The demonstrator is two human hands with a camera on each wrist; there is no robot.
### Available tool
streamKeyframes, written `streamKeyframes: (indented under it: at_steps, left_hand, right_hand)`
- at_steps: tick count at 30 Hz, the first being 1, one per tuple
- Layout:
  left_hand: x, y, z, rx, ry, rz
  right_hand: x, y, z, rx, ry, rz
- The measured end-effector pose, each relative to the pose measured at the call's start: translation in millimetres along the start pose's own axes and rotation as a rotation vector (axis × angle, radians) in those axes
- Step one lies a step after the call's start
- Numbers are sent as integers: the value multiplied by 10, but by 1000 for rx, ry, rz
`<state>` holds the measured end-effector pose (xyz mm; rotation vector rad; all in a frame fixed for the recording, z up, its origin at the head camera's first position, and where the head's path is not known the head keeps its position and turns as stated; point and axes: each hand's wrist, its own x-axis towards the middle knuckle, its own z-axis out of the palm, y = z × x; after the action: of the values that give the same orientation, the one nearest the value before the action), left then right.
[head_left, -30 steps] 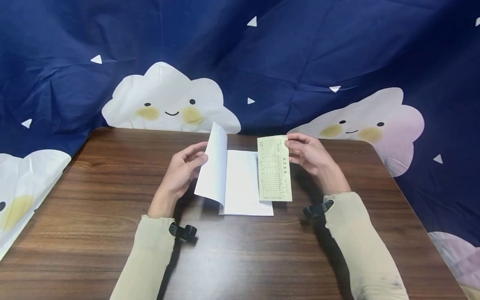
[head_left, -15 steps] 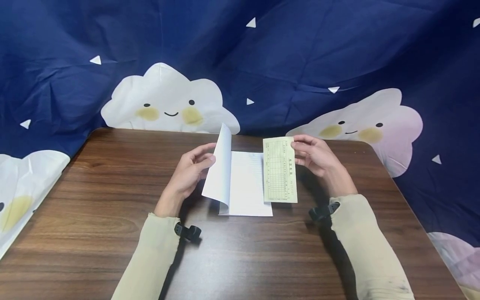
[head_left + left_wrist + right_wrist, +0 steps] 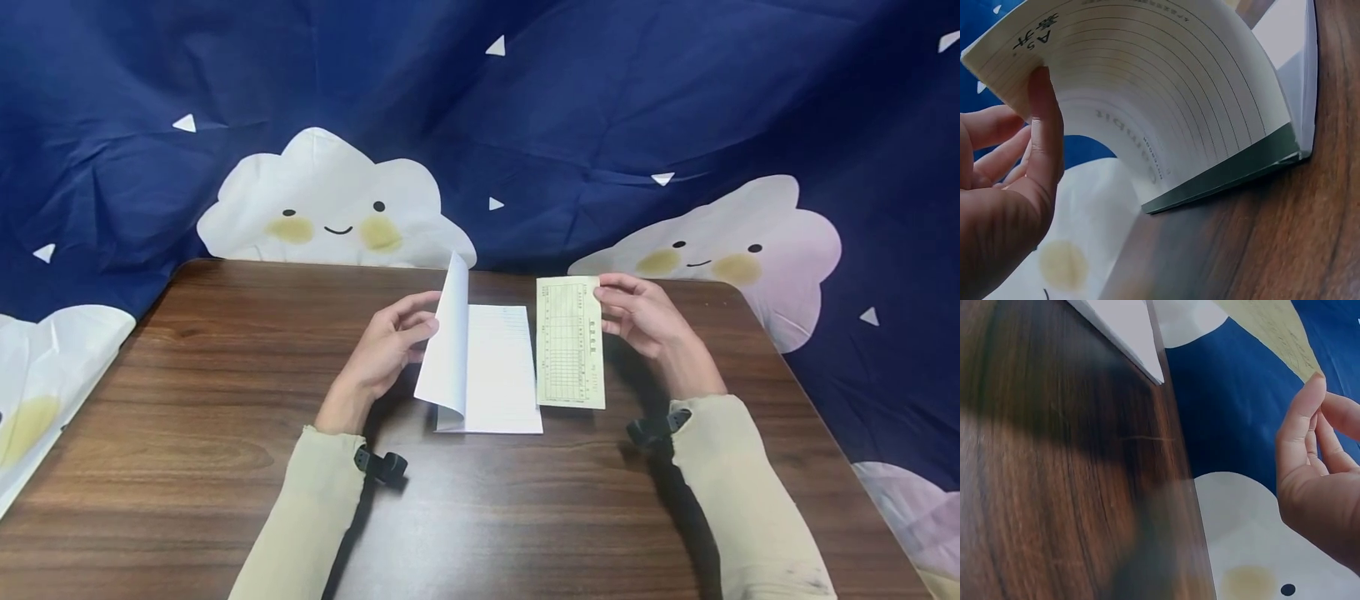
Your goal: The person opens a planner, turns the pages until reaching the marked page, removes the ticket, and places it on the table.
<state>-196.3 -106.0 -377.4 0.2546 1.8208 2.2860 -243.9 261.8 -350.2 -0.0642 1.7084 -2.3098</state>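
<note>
A: What does each hand have at this instant?

B: The left hand (image 3: 382, 350) has its grip closed on a lifted sheaf of pages (image 3: 448, 342) of the notebook (image 3: 495, 375), thumb and fingers pinching the far upper corner so the pages curl up off the book. The right hand (image 3: 637, 317) pinches the yellow slip (image 3: 570, 342) by its far right edge (a printed form with a grid).

A: And how does the slip lie relative to the book?

B: It hangs just beside the notebook's right edge, its long axis running away from the person, parallel to the spine. The open lined page lies directly to the slip's left, between the two hands.

A: Which hand is nearer that page?

B: About equal; the notebook itself rests flat on the desk (image 3: 187, 417), mid-way across.
</note>
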Motion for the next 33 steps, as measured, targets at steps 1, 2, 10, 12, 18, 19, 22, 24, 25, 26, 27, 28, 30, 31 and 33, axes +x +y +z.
streamKeyframes:
  at_steps: [1, 2, 10, 12, 18, 19, 22, 24, 25, 26, 27, 28, 30, 31, 33]
  left_hand:
    - [3, -9, 5, 2, -4, -3]
    - [6, -17, 9, 4, -8, -7]
    - [30, -76, 47, 35, -6, -51]
    - [34, -79, 61, 31, -10, -53]
    - [49, -98, 99, 35, -30, -60]
    - [51, -104, 104, 39, -30, -65]
    - [51, -115, 119, 42, -27, -74]
    - [54, -124, 132, 36, -27, -74]
    - [56, -128, 139, 33, -30, -74]
    - [59, -133, 147, 30, -34, -73]
    - [62, -138, 157, 30, -36, -73]
    - [65, -143, 167, 28, -38, -73]
    - [74, -154, 186, 31, -42, -76]
    - [78, -159, 196, 33, -43, -78]
    - [87, -168, 215, 35, -42, -84]
  right_hand:
    - [-7, 2, -14, 1, 0, -2]
    - [-14, 4, -30, 2, 2, -2]
    - [-53, 36, -121, -25, 31, 4]
    - [-59, 35, -134, -27, 32, 3]
    - [-90, 35, -181, -21, 32, 13]
    - [-95, 36, -191, -21, 32, 17]
    - [-103, 37, -219, -18, 33, 23]
    - [-104, 37, -238, -15, 33, 24]
    - [-104, 37, -248, -12, 34, 23]
    - [-105, 37, -257, -7, 35, 23]
    - [-105, 38, -267, -7, 37, 24]
    - [-105, 39, -278, -6, 38, 25]
    - [-107, 40, -295, -4, 42, 26]
    - [-108, 40, -304, -8, 45, 25]
    - [-109, 38, -326, -19, 53, 25]
